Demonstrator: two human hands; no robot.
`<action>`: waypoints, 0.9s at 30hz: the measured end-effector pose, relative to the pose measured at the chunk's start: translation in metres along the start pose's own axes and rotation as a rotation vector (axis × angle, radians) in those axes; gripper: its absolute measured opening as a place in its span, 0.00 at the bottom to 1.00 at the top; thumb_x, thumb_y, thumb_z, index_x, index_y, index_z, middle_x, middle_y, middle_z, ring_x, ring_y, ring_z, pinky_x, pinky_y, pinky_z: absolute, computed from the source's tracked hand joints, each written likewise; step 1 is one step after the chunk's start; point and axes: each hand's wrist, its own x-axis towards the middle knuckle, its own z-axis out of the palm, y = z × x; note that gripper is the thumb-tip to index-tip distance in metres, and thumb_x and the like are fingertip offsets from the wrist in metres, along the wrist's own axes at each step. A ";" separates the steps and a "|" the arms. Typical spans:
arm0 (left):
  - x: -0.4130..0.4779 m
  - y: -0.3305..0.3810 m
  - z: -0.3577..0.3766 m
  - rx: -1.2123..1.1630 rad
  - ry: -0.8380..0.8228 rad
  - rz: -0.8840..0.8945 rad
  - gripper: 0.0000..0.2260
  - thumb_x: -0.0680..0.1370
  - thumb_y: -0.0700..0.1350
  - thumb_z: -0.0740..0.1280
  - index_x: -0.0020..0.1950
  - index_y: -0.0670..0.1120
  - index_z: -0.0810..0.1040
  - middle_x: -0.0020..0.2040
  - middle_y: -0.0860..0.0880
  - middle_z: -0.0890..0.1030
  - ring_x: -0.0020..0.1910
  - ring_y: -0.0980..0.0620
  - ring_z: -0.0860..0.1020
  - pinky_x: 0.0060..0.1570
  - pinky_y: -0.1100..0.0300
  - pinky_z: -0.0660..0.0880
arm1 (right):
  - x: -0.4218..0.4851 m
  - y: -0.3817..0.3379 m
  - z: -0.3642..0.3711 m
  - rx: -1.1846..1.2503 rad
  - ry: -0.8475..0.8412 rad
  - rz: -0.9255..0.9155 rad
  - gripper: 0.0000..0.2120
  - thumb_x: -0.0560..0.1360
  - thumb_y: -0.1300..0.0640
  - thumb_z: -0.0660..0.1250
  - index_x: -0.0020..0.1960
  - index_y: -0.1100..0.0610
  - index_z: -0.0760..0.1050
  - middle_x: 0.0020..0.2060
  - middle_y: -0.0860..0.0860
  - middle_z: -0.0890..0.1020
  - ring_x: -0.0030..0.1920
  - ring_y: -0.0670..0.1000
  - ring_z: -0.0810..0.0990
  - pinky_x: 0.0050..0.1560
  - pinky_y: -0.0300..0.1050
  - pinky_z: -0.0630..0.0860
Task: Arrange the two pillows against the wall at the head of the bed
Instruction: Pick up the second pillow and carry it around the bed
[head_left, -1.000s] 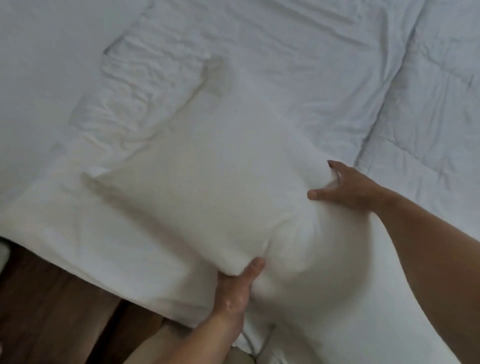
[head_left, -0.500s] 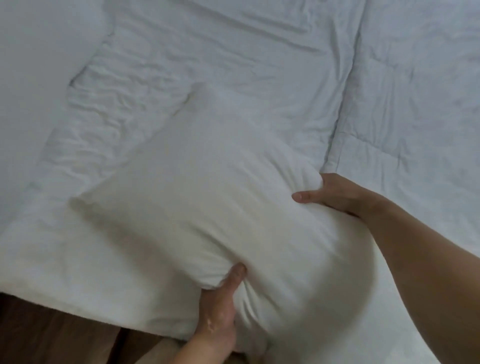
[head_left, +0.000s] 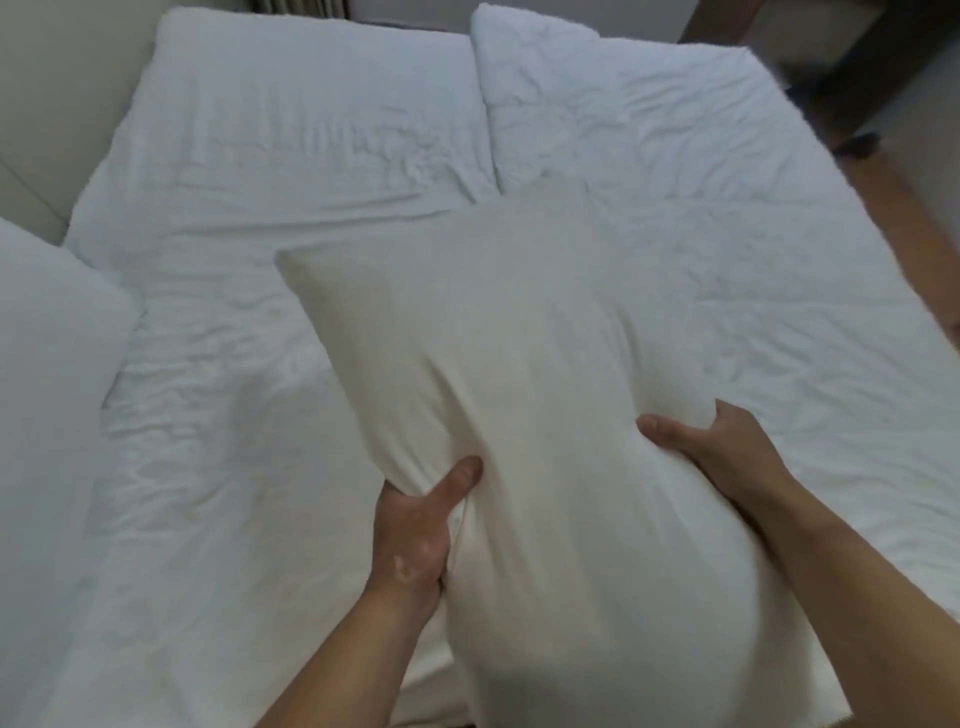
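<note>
I hold a cream-white pillow (head_left: 519, 405) up over the bed, tilted with one corner pointing up and left. My left hand (head_left: 415, 530) grips its left edge, thumb on top. My right hand (head_left: 727, 452) grips its right edge, fingers tucked behind. A second white pillow (head_left: 47, 395) lies at the left edge of the view, by the pale wall (head_left: 57, 98). The white wrinkled sheet (head_left: 270, 218) covers the bed below.
A folded white duvet (head_left: 701, 171) covers the right half of the bed. Wood floor (head_left: 914, 208) and dark furniture (head_left: 852, 67) show at the top right. A curtain strip (head_left: 296, 8) sits at the top.
The pillow has come up off the bed and now hangs in both hands. The view has tilted up and shows the far side of the bed and the second pillow.
</note>
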 end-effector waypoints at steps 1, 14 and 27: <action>-0.005 0.006 0.017 0.040 -0.053 0.023 0.31 0.59 0.50 0.83 0.61 0.46 0.84 0.52 0.49 0.90 0.51 0.46 0.89 0.52 0.49 0.83 | -0.013 0.005 -0.019 0.039 0.061 -0.004 0.18 0.66 0.46 0.82 0.53 0.50 0.84 0.44 0.44 0.89 0.40 0.44 0.87 0.40 0.41 0.77; -0.121 -0.071 0.220 0.738 -0.658 0.255 0.33 0.59 0.55 0.84 0.63 0.54 0.82 0.52 0.53 0.90 0.50 0.49 0.89 0.45 0.55 0.84 | -0.214 0.211 -0.171 0.633 0.690 0.180 0.42 0.45 0.34 0.84 0.55 0.53 0.84 0.45 0.48 0.89 0.45 0.49 0.88 0.51 0.53 0.83; -0.258 -0.243 0.369 0.987 -1.039 0.233 0.36 0.57 0.62 0.80 0.64 0.54 0.82 0.54 0.55 0.90 0.52 0.53 0.88 0.52 0.52 0.82 | -0.344 0.381 -0.292 0.851 0.982 0.302 0.29 0.66 0.51 0.82 0.64 0.52 0.77 0.49 0.45 0.82 0.49 0.49 0.80 0.50 0.44 0.73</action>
